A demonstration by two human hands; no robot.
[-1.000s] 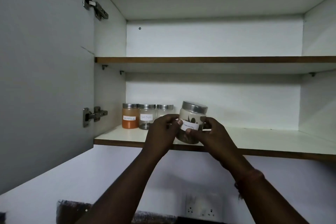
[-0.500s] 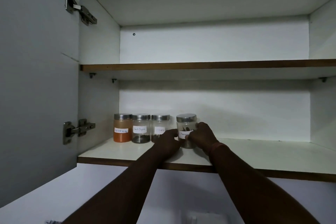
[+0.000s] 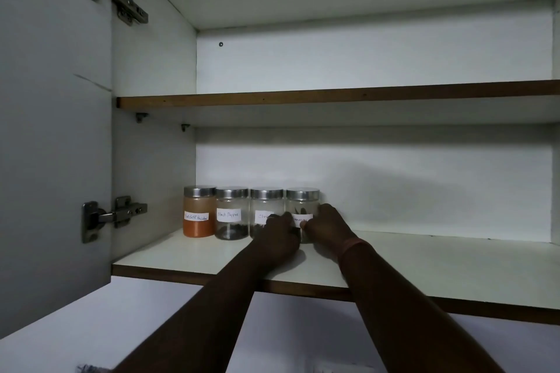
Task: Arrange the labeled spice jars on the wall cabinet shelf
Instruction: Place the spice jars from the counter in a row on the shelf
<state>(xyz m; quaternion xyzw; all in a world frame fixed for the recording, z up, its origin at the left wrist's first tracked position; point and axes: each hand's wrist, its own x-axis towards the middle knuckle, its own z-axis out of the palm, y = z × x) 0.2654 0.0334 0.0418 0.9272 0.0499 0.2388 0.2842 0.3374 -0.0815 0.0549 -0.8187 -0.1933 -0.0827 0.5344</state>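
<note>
**Against the back wall of the lower shelf: seating the fourth jar in the row**

From the head view, I am looking up into the open wall cabinet, and both hands are reaching to the back of the lower shelf (image 3: 424, 263). My left hand (image 3: 280, 232) is curling its fingers round the left side of the fourth jar (image 3: 302, 209), and my right hand (image 3: 325, 225) is gripping its right side, so the jar is being held between the two. It is standing upright on the shelf, just beside the cloves jar (image 3: 265, 206) and touching it or nearly so; I cannot tell which.

I am judging this as the placing step nearing its end: the jar is lining up with the red chilli powder jar (image 3: 199, 212) and the black pepper jar (image 3: 231, 213) to its left. The next move is calling for a small turn so that the label faces front, then a loosening of both hands and a straight pull back, without nudging the neighbours.

The jar is looking clear-walled, with a brushed metal lid and a white handwritten label (image 3: 301, 217) that my fingers are partly covering, so I am not reading it. Dark leaf-like pieces are showing through the wall. The upper shelf (image 3: 333, 95) and the door hinge (image 3: 113, 216) are sitting well apart from the work.
</note>
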